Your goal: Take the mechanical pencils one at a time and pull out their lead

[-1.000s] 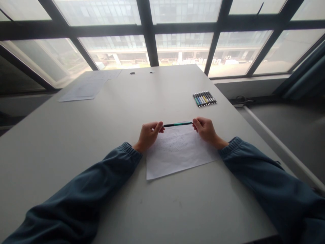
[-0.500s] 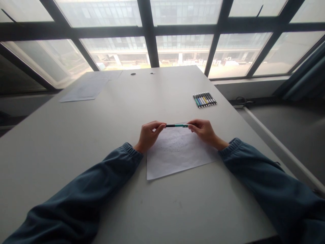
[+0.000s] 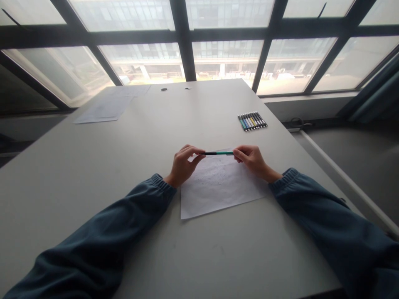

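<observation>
A green and black pen is held level between both hands, above a sheet of white paper. My left hand pinches its black end between thumb and fingers. At the green end, my right hand grips it with the fingers curled in, hiding the tip there. Faint scribbled marks show on the paper, which lies slightly askew on the table under the hands.
A neat row of several pens lies beyond my right hand, near the right edge of the white table. More sheets of paper rest at the far left. Large windows stand behind the table. A pale pipe runs along the right side.
My right hand has closed further over the green end of the pen and shifted very slightly right. The fingers of my left hand have changed position a little on the black end.
</observation>
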### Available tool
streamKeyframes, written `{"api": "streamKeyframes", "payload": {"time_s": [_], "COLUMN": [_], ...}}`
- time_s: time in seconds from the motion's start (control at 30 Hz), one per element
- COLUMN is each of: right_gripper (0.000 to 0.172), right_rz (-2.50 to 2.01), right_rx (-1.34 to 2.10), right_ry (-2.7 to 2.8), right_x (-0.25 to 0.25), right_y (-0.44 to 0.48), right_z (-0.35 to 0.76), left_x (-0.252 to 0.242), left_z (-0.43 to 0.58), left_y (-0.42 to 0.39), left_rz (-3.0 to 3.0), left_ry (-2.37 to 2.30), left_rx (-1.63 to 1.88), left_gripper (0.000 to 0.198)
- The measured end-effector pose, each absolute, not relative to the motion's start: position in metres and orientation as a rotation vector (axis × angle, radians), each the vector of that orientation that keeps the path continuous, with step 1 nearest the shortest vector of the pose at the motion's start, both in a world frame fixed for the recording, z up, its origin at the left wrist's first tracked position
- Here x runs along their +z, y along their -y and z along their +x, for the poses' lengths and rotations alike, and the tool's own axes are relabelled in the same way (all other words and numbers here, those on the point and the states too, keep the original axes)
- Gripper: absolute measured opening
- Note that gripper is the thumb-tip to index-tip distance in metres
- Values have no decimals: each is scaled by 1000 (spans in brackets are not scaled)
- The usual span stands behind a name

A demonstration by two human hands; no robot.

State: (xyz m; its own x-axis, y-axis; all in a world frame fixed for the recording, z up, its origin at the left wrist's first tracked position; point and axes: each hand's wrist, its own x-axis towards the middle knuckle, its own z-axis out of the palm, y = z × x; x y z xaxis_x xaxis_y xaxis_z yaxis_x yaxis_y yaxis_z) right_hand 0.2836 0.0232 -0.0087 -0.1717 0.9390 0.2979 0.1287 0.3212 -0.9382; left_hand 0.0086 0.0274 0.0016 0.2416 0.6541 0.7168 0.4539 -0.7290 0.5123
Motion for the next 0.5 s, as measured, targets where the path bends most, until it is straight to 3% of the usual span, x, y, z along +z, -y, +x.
{"api": "streamKeyframes", "payload": {"time_s": [0.27, 0.5], "right_gripper": [41, 40], "right_rz": [-1030, -1008], "right_rx": [980, 999], "right_ry": [1605, 1570], "right_x": [-9, -12], "right_y": [-24, -25], "right_z": [283, 280], "left_x": [0, 6], "left_z": [7, 7], "left_y": [-27, -23], "left_rz": [2283, 2295], "left_ry": [-1144, -1183], "left_rx": [1428, 1280], "left_gripper": [15, 42]}}
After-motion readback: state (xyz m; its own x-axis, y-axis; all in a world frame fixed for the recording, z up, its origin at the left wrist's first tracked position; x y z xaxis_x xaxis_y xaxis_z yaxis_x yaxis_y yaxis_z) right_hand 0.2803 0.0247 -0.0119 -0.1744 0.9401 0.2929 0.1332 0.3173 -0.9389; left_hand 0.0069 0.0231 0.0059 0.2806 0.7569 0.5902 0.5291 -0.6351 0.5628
